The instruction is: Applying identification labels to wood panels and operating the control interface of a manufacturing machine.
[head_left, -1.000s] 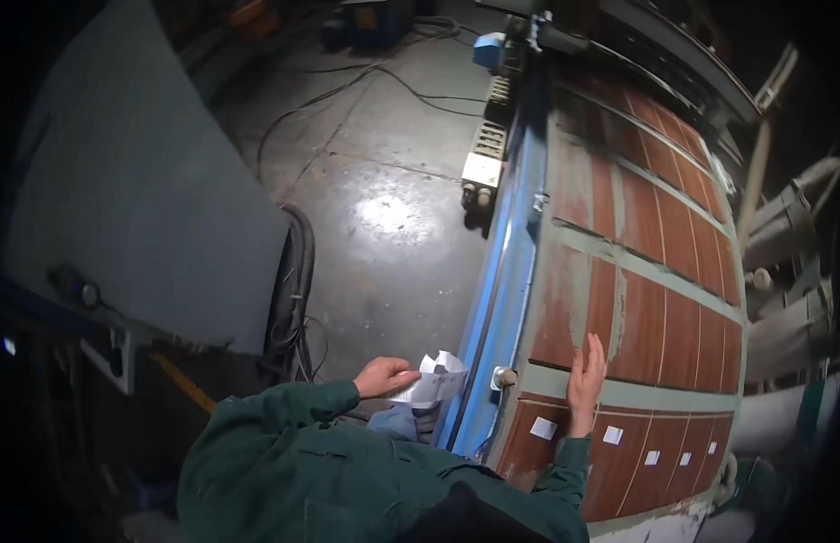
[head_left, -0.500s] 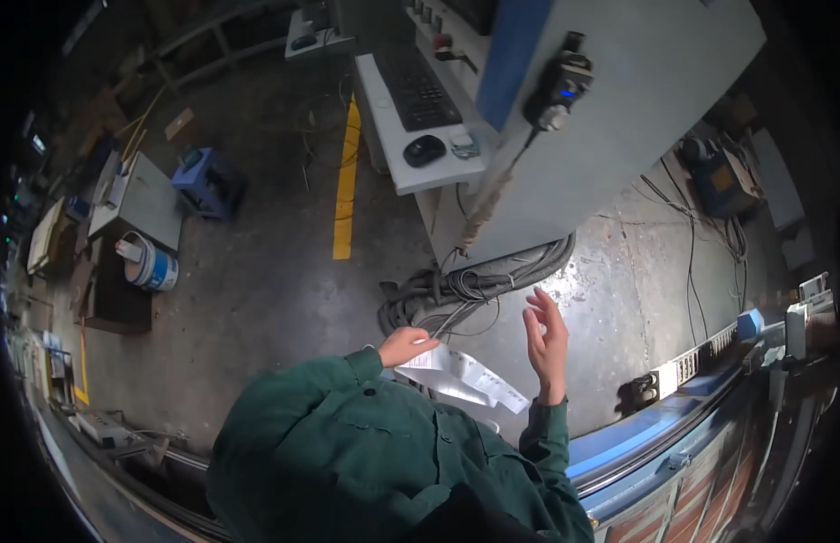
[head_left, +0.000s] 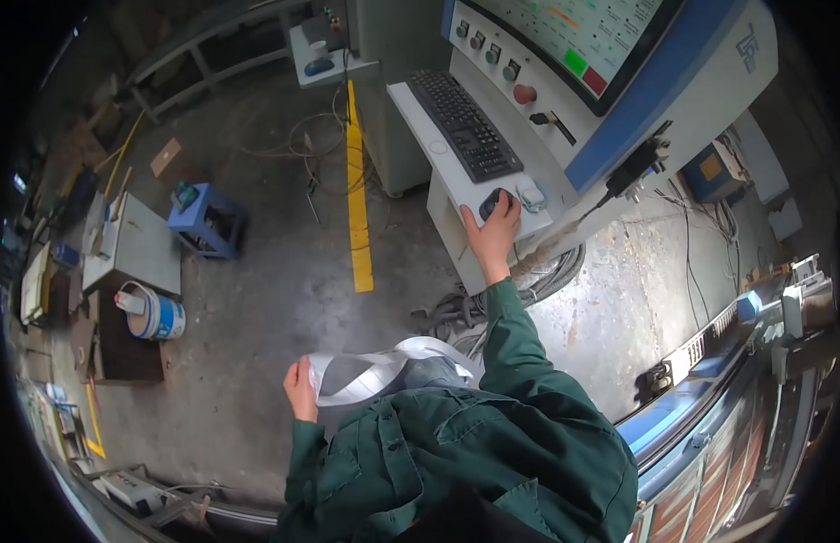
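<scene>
My left hand [head_left: 300,387] is closed on one end of a long white paper strip [head_left: 358,387]; it looks like a strip of labels. The strip loops and twists across the front of my body, and its far part curls towards the right. My right hand [head_left: 494,240] rests over a black computer mouse [head_left: 491,201], its fingers bent round it. The mouse lies on a pale shelf [head_left: 438,149] of a machine cabinet, close to a black keyboard [head_left: 465,127]. A small pale object with a cord [head_left: 530,192] sits just right of the mouse.
Above the shelf are a lit screen [head_left: 574,32], a red knob [head_left: 525,93] and several switches. Thick cables [head_left: 560,271] lie on the floor under the cabinet. A blue stool [head_left: 205,220] and a bucket [head_left: 157,317] stand left; a blue-edged machine [head_left: 669,412] runs along the right.
My right hand has gone from empty beside the strip up to the mouse. My left hand has moved left with the strip, now stretched in a longer loop. The view has shifted towards the screen.
</scene>
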{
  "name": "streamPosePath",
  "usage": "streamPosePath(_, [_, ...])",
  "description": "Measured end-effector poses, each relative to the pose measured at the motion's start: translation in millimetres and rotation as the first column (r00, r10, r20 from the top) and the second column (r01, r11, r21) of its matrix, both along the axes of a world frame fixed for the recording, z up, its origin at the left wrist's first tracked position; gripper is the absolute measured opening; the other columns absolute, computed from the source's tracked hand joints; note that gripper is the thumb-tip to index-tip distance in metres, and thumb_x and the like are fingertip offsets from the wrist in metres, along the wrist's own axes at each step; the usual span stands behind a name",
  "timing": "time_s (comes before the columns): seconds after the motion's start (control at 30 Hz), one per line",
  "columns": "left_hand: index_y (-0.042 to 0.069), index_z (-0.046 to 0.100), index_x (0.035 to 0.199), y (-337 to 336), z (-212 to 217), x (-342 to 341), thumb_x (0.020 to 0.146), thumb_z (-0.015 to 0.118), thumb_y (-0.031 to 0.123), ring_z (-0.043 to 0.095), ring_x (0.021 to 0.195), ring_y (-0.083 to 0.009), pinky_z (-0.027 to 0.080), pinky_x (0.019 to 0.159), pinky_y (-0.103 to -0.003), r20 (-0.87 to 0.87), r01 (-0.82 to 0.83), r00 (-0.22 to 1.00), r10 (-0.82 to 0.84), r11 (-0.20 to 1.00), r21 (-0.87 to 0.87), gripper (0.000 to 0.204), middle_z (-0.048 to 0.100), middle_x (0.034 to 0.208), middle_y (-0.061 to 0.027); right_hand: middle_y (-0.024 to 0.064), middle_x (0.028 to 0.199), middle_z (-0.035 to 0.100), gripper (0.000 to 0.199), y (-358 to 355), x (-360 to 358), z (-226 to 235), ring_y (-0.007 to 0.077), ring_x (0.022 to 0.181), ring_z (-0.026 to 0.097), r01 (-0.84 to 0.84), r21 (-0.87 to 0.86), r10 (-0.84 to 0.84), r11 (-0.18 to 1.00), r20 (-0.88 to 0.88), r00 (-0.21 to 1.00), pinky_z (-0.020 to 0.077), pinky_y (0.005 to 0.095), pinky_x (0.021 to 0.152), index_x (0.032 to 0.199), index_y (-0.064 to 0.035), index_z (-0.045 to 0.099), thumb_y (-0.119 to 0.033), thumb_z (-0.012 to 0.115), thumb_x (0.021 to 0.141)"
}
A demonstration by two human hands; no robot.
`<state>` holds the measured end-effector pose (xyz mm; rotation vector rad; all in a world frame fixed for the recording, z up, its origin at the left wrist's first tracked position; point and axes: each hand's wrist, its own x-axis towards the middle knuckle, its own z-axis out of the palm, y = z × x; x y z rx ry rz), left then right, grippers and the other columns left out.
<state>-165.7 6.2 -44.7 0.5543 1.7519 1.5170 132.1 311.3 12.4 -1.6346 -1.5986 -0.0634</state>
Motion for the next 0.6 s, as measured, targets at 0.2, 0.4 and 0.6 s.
streamPosePath(0.2, [0.006,0.052,0.068,47,5,-38,0.091,0.056,0.020,0.036,0.062,-0.0020,0.030,0.053,-0.020,0.090,-0.092,0.992,0.087,0.995,0.047,0.027,0.044,0.065,0.0082,0.0239,0.130,0.032,0.071,8,-20,-5,0.0431,0.116,0.035,0.172,0.031,-0.173,0.985,0.035,0.984,0.0292,0.0506,0.094,0.131,-0.0098,0.038,-0.043,0.066,0.075])
streamPosePath(0.4, [0.006,0.053,0.067,136,1,-63,0.090,0.058,0.020,0.035,0.060,-0.0015,0.029,0.052,-0.019,0.038,0.221,0.975,-0.220,0.975,-0.031,0.027,0.044,0.064,0.0084,0.0250,0.128,0.035,0.066,0,-23,2,0.0435,0.115,0.037,0.195,-0.004,-0.195,0.981,0.057,0.979,0.0313,0.0507,0.093,0.130,-0.0136,0.039,-0.038,0.067,0.075])
streamPosePath(0.6, [0.006,0.050,0.064,231,4,-48,0.089,0.059,0.020,0.034,0.059,-0.0015,0.028,0.051,-0.020,0.055,0.571,0.819,-0.570,0.821,0.007,0.030,0.042,0.061,0.0087,0.0238,0.124,0.038,0.060,17,-28,9,0.0427,0.111,0.041,0.325,-0.008,-0.325,0.946,0.027,0.945,0.0353,0.0490,0.090,0.125,-0.0151,0.046,-0.035,0.069,0.073])
